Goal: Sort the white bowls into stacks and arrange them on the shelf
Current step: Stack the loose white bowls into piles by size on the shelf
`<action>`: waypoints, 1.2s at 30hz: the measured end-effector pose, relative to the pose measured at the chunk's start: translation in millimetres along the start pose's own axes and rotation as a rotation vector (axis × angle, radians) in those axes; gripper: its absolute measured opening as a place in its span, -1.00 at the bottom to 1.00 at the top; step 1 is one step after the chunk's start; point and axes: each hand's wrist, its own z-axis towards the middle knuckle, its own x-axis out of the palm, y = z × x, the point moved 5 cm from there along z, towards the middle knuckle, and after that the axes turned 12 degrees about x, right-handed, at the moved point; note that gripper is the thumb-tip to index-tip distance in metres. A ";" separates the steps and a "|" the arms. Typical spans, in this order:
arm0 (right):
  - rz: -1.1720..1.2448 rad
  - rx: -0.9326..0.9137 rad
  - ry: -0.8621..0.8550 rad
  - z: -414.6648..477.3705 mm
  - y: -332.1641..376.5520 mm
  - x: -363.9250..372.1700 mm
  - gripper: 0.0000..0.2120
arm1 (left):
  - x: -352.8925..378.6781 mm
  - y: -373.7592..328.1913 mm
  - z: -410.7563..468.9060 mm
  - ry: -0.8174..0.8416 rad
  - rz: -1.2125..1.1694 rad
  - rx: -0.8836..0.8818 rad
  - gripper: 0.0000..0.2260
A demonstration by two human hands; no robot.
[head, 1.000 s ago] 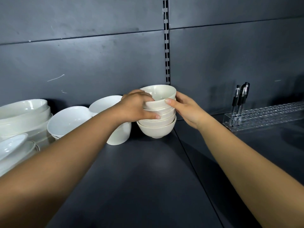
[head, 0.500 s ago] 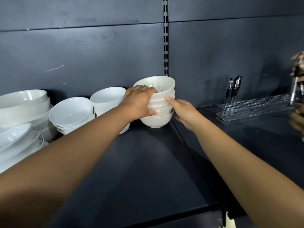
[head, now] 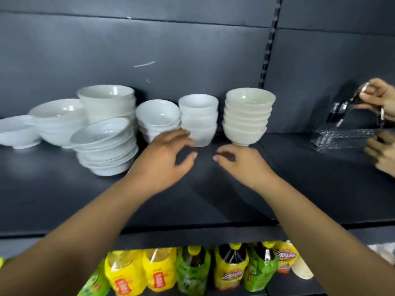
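A stack of several cream bowls (head: 248,118) stands at the back of the dark shelf (head: 203,199), with a stack of white cups or deep bowls (head: 198,118) just left of it. Further left are a small bowl stack (head: 158,118), a leaning stack of shallow bowls (head: 104,148), a tall stack of large bowls (head: 106,103) and more bowls (head: 57,118). My left hand (head: 164,161) hovers in front of the deep bowls, fingers relaxed, holding nothing. My right hand (head: 241,163) hovers below the cream stack, also empty.
Another person's hands (head: 380,99) hold pens over a clear acrylic pen rack (head: 346,139) at the right of the shelf. A single white bowl (head: 17,131) sits far left. Bottles in yellow and green wrappers (head: 192,270) fill the shelf below.
Both my hands have let go of the cream bowl stack and drawn back toward me. The view has pulled back and shifted, showing more bowls at left and the lower shelf.
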 end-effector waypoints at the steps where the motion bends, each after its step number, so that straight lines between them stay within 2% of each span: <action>1: -0.052 -0.063 0.027 -13.4 15.8 11.5 -0.67 | -12.9 -0.9 -28.2 0.008 0.018 -0.039 -0.64; 7: -0.166 -0.385 0.119 -92.3 97.6 74.9 -0.60 | -93.0 -7.8 -178.0 0.051 0.131 -0.399 -0.70; 9: -0.138 -0.470 0.117 -121.8 126.2 96.6 -0.63 | -123.4 -13.5 -222.4 0.023 0.165 -0.509 -0.69; 12: -0.069 -0.635 0.160 -166.1 172.2 131.2 -0.72 | -175.7 -20.8 -289.3 -0.032 0.231 -0.773 -0.66; 17: -0.106 -0.827 0.149 -218.0 249.5 165.6 -0.78 | -253.4 -31.4 -378.3 -0.050 0.429 -0.927 -0.82; 20: -0.122 -0.922 0.217 -240.5 299.6 199.7 -0.65 | -296.6 -27.7 -421.6 -0.029 0.546 -1.014 -0.85; 23: -0.087 -0.996 0.254 -265.0 359.9 239.2 -0.61 | -346.3 -19.0 -461.7 -0.069 0.590 -1.049 -0.80; 27: -0.049 -1.047 0.270 -294.6 441.1 287.1 -0.61 | -414.1 8.1 -506.8 -0.102 0.654 -1.071 -0.59; 36: -0.090 -0.972 0.240 -288.9 567.3 354.9 -0.64 | -496.2 96.7 -541.9 -0.046 0.644 -0.924 -0.72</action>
